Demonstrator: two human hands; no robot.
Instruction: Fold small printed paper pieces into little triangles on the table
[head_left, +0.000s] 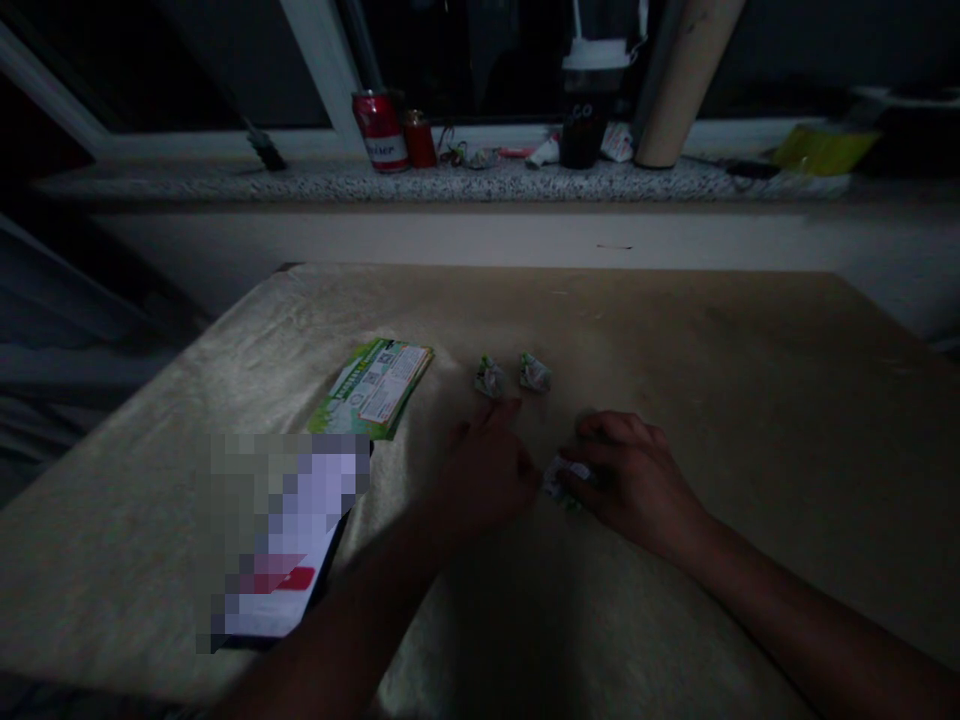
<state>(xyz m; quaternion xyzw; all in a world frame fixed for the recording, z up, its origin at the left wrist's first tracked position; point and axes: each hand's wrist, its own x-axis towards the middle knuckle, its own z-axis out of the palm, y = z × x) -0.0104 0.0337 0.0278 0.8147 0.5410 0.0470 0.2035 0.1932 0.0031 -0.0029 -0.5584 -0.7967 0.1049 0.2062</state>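
The right hand (626,480) pinches a small paper piece (556,478) between thumb and forefinger on the table (675,340), just right of the left hand (487,475); fingers cover much of it, so its long axis cannot be told. The left forefinger points away toward a folded piece (488,377), its thumb bent inward, whether gripping anything unclear. The leaflets (375,385) slant lengthwise from near left to far right.

Two bare forearms (787,590), bare hands (637,480)
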